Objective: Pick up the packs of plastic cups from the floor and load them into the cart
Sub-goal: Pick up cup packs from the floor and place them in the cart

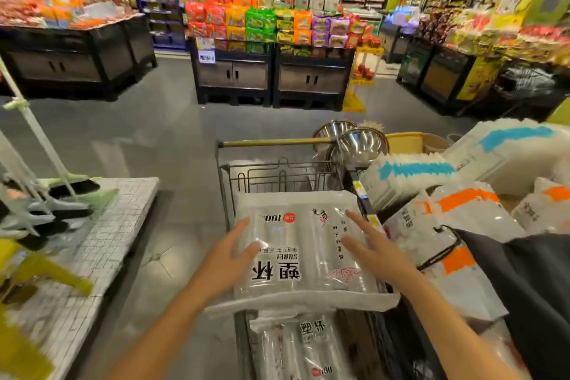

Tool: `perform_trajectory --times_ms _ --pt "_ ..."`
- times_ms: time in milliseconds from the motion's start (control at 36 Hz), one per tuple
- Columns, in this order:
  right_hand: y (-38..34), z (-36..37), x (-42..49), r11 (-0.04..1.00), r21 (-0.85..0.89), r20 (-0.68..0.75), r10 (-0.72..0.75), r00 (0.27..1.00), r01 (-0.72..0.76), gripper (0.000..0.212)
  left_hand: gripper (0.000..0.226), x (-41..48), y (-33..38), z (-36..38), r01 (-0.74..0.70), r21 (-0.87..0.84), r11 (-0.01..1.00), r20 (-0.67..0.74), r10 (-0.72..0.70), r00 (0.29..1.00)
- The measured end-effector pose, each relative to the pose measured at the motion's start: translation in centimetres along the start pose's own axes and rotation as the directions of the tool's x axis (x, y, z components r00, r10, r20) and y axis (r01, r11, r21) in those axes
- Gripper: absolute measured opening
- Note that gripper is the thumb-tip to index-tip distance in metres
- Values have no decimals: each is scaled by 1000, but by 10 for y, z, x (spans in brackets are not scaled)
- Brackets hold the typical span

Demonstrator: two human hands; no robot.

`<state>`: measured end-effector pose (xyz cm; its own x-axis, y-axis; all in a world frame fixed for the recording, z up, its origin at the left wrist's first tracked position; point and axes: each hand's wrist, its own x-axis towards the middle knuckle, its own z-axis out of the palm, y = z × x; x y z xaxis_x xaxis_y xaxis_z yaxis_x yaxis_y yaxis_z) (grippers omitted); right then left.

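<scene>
Pack of plastic cups [303, 245] lies flat atop cart [226, 191]; left hand [229, 256] and right hand [374, 251] spread at its sides.

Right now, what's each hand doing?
Left hand: open, fingers spread on the top cup pack.
Right hand: open, resting on it too.

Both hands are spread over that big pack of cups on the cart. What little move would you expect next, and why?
Probably a light press to settle the top pack flat. It lies across the cart, its near edge overhanging another pack below, and both the left hand and right hand are open on it.
</scene>
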<state>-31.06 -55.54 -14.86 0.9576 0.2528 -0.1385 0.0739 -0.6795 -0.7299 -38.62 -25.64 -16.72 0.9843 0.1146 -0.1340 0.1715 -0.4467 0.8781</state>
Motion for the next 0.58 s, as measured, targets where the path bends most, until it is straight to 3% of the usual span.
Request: perform_trajectory --times_ms 333,583 --pt "117 79 160 982 31 83 183 980 -186 60 64 139 -99 98 284 -42 958 -44 -286 957" --pt "238 175 237 957 9 160 285 945 -290 59 67 224 -232 186 436 -60 898 16 -436 900"
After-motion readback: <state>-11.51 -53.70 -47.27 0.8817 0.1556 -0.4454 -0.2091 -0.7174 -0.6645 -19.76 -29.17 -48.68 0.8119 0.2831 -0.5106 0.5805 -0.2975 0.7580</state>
